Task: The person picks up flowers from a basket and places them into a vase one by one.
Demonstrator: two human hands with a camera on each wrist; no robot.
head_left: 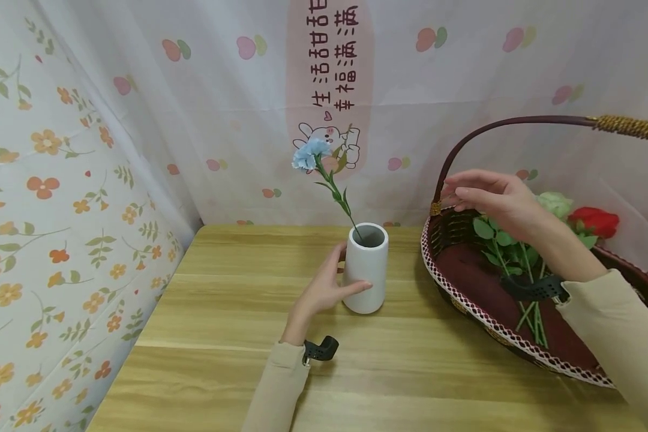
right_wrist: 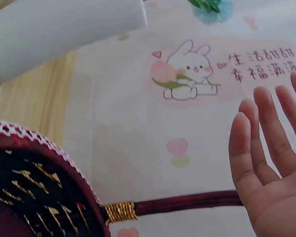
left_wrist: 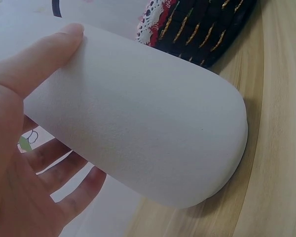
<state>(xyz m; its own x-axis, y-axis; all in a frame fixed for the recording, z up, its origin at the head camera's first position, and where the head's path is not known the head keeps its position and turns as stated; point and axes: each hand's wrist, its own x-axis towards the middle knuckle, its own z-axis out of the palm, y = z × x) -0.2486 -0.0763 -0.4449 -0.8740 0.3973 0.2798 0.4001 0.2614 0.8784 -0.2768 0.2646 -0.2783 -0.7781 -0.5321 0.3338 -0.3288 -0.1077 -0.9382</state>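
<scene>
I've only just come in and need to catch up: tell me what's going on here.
A person's left hand holds a white vase standing on the wooden table. A single blue flower stands in it, leaning left. The right hand is empty, raised near the handle of a dark basket. A red flower and a pale one are still with the basket, not in the vase.

Wood-grain table (head_left: 221, 300); on it, upright white vase (head_left: 366, 273), woven basket (head_left: 464, 270).
</scene>
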